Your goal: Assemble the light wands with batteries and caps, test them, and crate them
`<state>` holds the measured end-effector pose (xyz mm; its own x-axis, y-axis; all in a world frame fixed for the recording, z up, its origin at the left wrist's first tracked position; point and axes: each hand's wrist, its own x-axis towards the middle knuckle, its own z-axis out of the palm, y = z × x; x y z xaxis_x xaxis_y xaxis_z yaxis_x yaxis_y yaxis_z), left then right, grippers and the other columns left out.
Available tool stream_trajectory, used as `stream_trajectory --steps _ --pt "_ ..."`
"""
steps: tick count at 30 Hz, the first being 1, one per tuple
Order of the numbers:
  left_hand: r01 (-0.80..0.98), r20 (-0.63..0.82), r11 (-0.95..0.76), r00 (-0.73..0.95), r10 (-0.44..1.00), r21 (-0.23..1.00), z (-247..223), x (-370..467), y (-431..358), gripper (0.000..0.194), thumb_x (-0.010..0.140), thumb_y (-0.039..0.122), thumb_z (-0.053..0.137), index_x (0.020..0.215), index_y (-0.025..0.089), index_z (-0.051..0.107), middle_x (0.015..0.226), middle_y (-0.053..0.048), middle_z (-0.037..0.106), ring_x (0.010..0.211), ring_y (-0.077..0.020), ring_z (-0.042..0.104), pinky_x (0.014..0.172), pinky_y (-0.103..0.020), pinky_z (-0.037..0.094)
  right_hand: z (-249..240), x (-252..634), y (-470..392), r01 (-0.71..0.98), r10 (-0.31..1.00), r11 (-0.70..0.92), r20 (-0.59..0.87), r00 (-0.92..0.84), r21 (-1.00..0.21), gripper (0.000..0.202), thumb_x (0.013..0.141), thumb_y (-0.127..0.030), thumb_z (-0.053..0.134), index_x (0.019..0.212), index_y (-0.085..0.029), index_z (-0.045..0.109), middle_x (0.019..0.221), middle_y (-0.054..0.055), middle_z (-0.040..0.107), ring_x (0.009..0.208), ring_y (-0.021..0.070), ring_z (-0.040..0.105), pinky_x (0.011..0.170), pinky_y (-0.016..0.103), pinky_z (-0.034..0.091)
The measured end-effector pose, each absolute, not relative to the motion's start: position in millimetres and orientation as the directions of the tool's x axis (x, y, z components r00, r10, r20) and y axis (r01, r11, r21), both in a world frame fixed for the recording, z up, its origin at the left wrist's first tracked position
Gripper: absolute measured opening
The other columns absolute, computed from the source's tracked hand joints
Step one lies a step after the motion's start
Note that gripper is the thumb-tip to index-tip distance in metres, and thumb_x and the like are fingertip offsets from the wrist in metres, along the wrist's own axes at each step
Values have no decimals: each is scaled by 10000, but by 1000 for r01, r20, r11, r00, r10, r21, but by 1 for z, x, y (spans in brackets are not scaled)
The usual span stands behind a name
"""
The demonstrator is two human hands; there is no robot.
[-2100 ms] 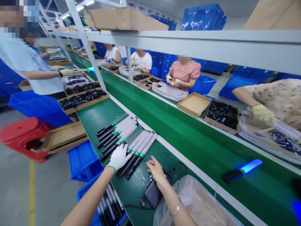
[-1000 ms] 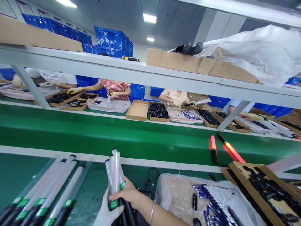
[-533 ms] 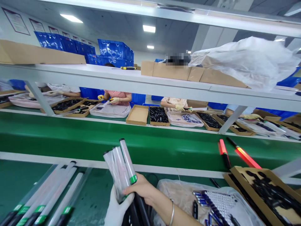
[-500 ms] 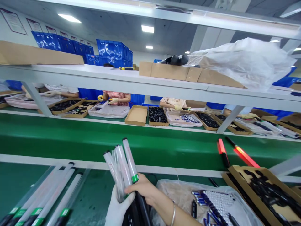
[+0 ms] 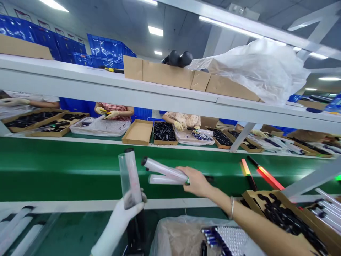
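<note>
Green belt (image 5: 80, 185) runs from side to side, and at its near edge a white-gloved left hand (image 5: 133, 204) has its fingers wrapped closely round a pair of tubes (image 5: 133, 174), one clear and one whitish with a black cap; they stand nearly upright, their upper ends in front of the belt and their black lower parts reaching down on its near side. Over the belt, the bare right hand (image 5: 197, 181) has its fingers curled tight about a bundle of tubes (image 5: 167, 172), at least two, lying almost level with their whitish ends pointing along the belt to the left; the exact count is hidden by the grip. More whitish tubes (image 5: 20, 227) lie on the near side of the belt, at its left end. Also on the near side are a plastic-lined tray (image 5: 173, 233) with blue and silver cylinders (image 5: 213, 236) and, farther right, a cardboard box (image 5: 252, 200) of black parts. Two lit sticks, one orange-yellow (image 5: 245, 167) and one red (image 5: 269, 177), rest on the belt's right stretch. Beyond the belt, a person in a red checked top (image 5: 117, 112) and another in a pale patterned top (image 5: 183, 117) work with gloved hands behind trays and boxes. A white shelf (image 5: 106, 83) crosses above the belt, bearing a long carton (image 5: 165, 74) and white plastic sheeting (image 5: 266, 71).
</note>
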<state>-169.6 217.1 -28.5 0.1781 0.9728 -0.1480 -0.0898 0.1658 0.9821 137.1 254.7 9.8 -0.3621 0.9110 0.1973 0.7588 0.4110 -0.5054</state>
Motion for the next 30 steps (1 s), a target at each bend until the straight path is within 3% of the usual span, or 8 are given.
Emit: stream_trajectory --steps 3,6,9,12,14,17,20,30 --pt "280 24 -127 345 938 952 -23 -157 290 339 739 339 687 1044 191 667 1053 -81 702 1024 -282 616 994 -405 422 -1 198 327 796 808 585 207 -552 -158 737 630 51 554 1327 -187 535 1114 120 634 1027 258 566 913 382 382" --pt "559 131 -559 626 769 613 -25 -134 367 288 787 145 547 1008 246 703 1080 -49 697 1095 -255 574 1137 -485 203 -19 248 393 729 715 684 178 -676 21 709 669 87 517 1324 -182 537 1102 125 626 1036 248 560 928 382 365" --pt "544 131 -800 800 586 255 -31 -110 434 401 784 14 462 970 274 704 1022 -22 711 1101 -231 564 1138 -522 159 -41 283 445 599 590 776 106 -800 199 643 764 67 481 1355 -185 493 1106 127 610 1032 238 546 928 391 374" --pt "483 204 -874 852 482 48 -41 -88 483 346 816 18 481 927 264 696 952 -16 707 1051 -215 573 1105 -502 245 -62 306 485 432 456 824 24 -890 367 537 862 27 428 1348 -194 478 1052 112 603 973 226 547 902 388 400" --pt "452 254 -890 869 424 -62 -51 -73 509 323 835 28 496 915 273 691 920 1 697 1048 -206 564 1121 -522 200 -75 317 509 356 406 827 -25 -913 435 475 893 3 412 1308 -209 505 991 88 601 915 212 551 890 373 408" --pt "436 286 -883 880 380 -171 -66 -46 541 341 860 30 480 914 293 690 961 19 691 1073 -201 540 1131 -550 125 -89 329 540 352 417 818 -47 -908 454 436 898 -22 418 1284 -197 521 920 74 599 860 207 551 880 364 413" --pt "471 290 -861 866 409 -191 -83 -20 565 334 831 26 511 889 299 696 987 24 691 1088 -213 521 1115 -575 102 -100 338 565 465 500 783 26 -866 413 481 864 -19 436 1317 -169 499 964 98 606 921 224 556 913 389 399" --pt "556 329 -831 786 524 -5 -124 -9 593 367 825 61 490 1015 309 683 1056 -3 700 1115 -225 498 1034 -559 153 -139 365 662 678 659 697 165 -734 234 638 674 -26 596 1301 -96 506 1051 142 615 991 292 561 897 413 417"
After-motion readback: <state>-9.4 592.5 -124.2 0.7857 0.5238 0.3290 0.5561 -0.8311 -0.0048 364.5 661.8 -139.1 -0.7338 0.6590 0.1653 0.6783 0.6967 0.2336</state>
